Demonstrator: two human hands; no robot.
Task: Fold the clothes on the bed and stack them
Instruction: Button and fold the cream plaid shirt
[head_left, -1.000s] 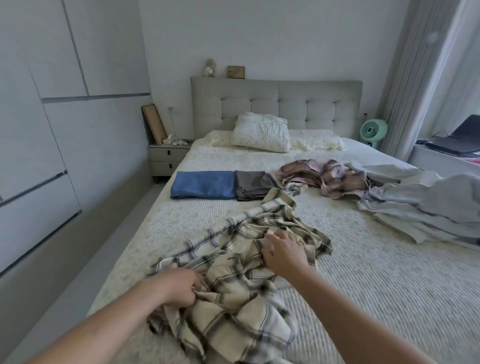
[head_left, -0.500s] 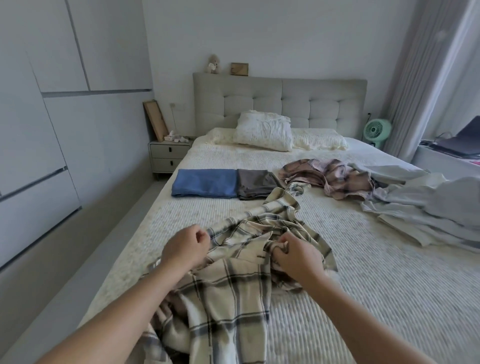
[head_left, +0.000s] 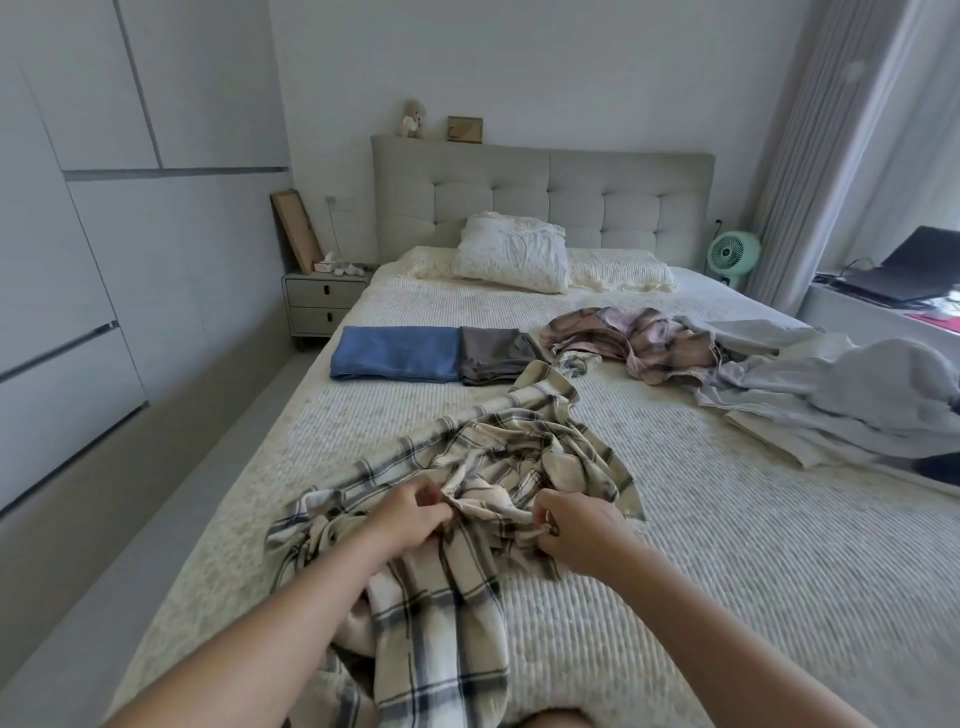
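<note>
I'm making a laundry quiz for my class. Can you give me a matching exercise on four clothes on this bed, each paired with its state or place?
Things:
1. blue garment
2. cream plaid shirt
3. pink plaid garment
4. pale grey clothes

States:
A. gripped by both hands
B. folded flat beside a folded dark grey garment
C. heaped at the bed's right edge
D. crumpled mid-bed, below the pillows

Pairs: 1-B, 2-A, 3-D, 4-C
</note>
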